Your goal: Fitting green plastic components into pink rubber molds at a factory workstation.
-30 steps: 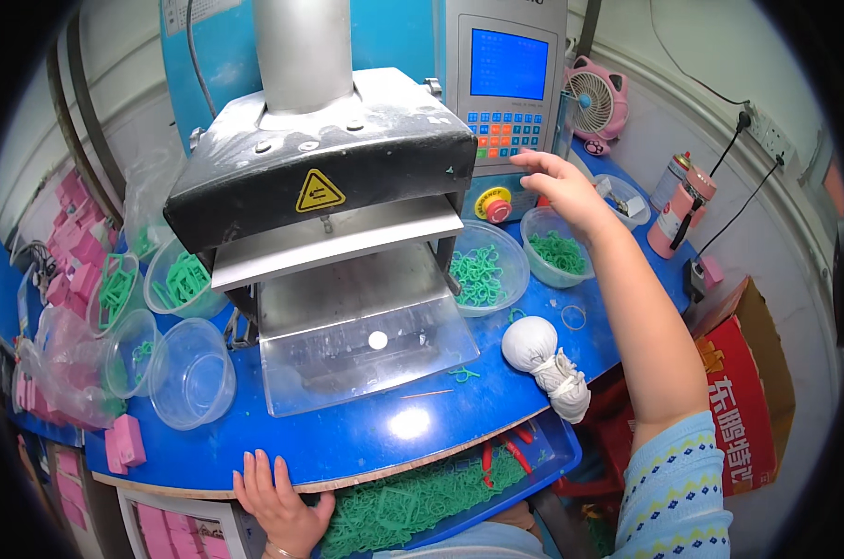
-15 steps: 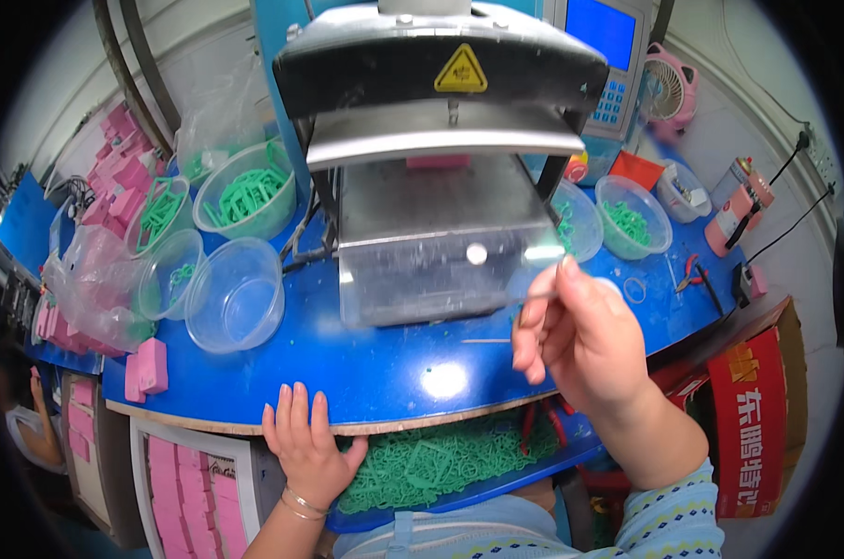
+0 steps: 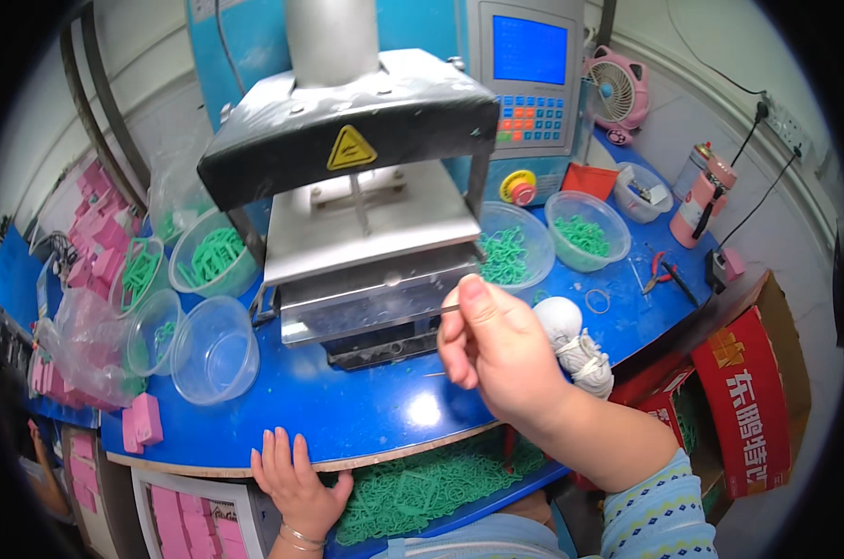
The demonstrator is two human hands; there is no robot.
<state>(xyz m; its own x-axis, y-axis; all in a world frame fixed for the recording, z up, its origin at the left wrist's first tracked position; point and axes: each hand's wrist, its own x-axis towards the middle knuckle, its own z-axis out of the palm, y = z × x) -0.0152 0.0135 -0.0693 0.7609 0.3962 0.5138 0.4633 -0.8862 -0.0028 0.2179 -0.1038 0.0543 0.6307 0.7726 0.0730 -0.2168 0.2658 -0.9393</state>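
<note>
My left hand (image 3: pixel 296 480) lies on the wooden front edge of the blue table (image 3: pixel 375 410), its fingers stretched out and holding nothing. My right hand (image 3: pixel 501 349) is raised before the press (image 3: pixel 347 140), with thumb and fingers pinched on a thin dark rod (image 3: pixel 451 308). The rod points left, towards the press's front; its full shape is hard to make out. A silver plate (image 3: pixel 413 210) hangs below the black press head, close above the lower part. Beside my right wrist lies a bundle of whitish string or cloth (image 3: pixel 582 361). A tray of green rubbery pieces (image 3: pixel 413 494) sits below the table edge.
Clear tubs with green pieces stand left (image 3: pixel 219 284) and right (image 3: pixel 599 261) of the press, near an emptier tub (image 3: pixel 226 373). Pink blocks (image 3: pixel 142 422) stand at the left. Pliers (image 3: pixel 662 270), a pink bottle (image 3: pixel 703 205) and a red carton (image 3: pixel 748 410) are at the right.
The press's silver plate has come down, narrowing the gap beneath it; the pink block there no longer shows. My view has shifted. The right hand still pinches the rod; the left stays at the edge.
</note>
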